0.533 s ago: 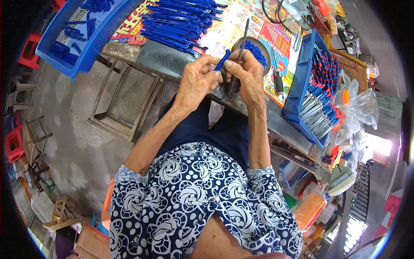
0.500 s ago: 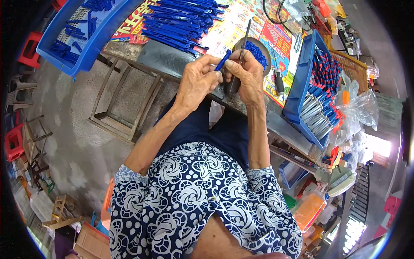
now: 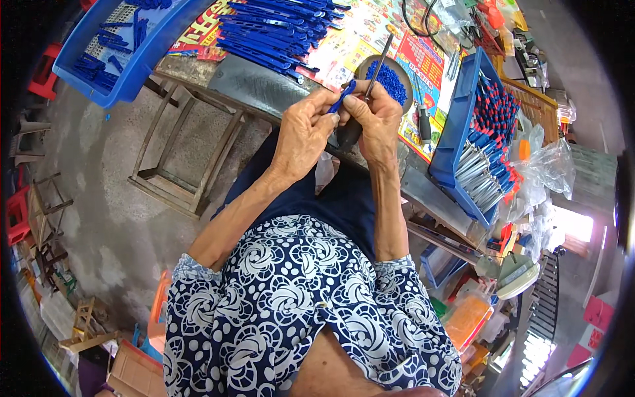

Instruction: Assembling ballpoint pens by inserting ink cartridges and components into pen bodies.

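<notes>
My left hand [image 3: 304, 129] is closed around a slim blue plastic piece [image 3: 342, 98], held tilted over the table's near edge. Close against it, my right hand [image 3: 376, 122] grips a screwdriver [image 3: 352, 132] with a dark handle, its long metal shaft pointing up and away. The right fingertips also meet the end of the blue piece; their exact contact is hidden. Just beyond the hands, a round bowl [image 3: 405, 74] holds many tiny blue parts [image 3: 387, 81]. Left of it lies a large pile of long blue plastic pieces [image 3: 274, 33].
A blue tray [image 3: 135, 79] with blue pieces stands at the far left. On the right, a blue bin [image 3: 442, 159] holds metal rods with red and blue ends. A second screwdriver [image 3: 424, 126] lies beside the bowl. A wooden stool frame [image 3: 198, 178] stands below the table.
The whole view has shifted slightly. Both hands stay together at the blue piece, and the right hand's fingers have moved a little closer over it, the screwdriver still held.
</notes>
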The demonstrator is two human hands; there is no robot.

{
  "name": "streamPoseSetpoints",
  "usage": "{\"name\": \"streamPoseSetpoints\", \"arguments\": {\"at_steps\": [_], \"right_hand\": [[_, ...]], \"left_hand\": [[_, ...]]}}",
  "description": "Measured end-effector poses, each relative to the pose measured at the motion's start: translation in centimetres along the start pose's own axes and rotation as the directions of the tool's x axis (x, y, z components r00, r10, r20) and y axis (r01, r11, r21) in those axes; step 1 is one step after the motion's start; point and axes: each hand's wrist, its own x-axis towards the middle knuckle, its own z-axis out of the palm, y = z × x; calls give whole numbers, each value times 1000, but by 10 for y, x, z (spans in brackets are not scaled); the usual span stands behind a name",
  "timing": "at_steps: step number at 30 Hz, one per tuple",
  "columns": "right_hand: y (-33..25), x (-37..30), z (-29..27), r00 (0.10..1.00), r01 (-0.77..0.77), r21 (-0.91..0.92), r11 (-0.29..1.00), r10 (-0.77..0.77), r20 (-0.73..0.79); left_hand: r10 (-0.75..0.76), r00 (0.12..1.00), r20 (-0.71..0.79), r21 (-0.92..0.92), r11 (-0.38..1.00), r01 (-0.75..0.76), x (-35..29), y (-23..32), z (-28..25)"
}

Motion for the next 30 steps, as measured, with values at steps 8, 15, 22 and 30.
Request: {"name": "streamPoseSetpoints", "arguments": {"at_steps": [8, 15, 22, 30], "right_hand": [[0, -7, 0, 999, 27, -17, 1000, -27, -17], [0, -4, 2, 998, -7, -81, 997, 11, 61], [-9, -5, -7, 998, -38, 64, 997, 35, 47], [-20, 2, -51, 994, 6, -76, 997, -15, -113]], "left_hand": [[43, 999, 21, 67, 997, -44, -6, 1, -1], [-45, 999, 10, -18, 999, 45, -13, 15, -2], [-171, 981, 89, -220, 957, 187, -9, 16, -24], [-245, 965, 99, -380, 887, 264, 2, 25, -36]]}}
